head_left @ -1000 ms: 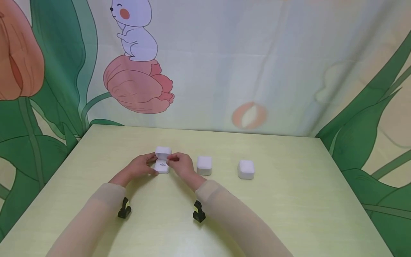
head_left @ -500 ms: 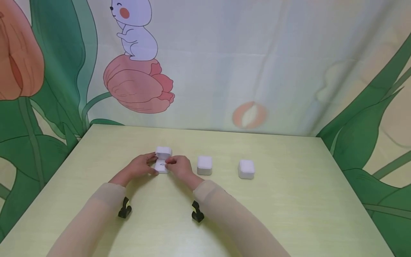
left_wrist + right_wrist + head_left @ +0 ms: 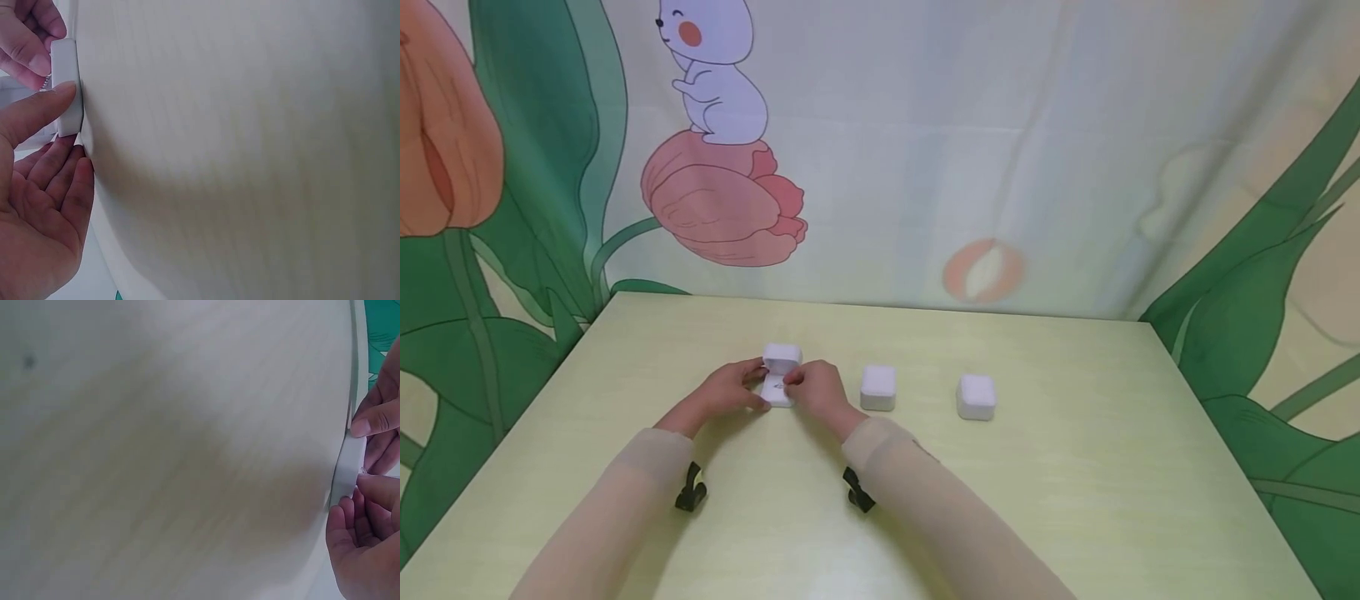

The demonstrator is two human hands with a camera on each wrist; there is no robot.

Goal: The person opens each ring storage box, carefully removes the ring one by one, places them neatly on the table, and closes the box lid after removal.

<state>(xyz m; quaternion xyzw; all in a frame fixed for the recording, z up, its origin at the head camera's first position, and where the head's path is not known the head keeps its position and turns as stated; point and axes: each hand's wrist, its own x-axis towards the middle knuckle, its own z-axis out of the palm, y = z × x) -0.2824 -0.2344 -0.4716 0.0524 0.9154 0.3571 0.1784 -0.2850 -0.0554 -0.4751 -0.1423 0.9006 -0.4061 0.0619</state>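
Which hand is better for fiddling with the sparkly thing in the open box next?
Probably the right hand: its thumb and fingertips are at the sparkly thing. The left hand grips the side of the open box, so it seems better placed to keep that steady.

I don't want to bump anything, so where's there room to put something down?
A big bare patch of table lies right of the rightmost closed box, up to the table's edge; another lies left of the left sleeve. It's crowded around the open box, between the left hand and right hand.
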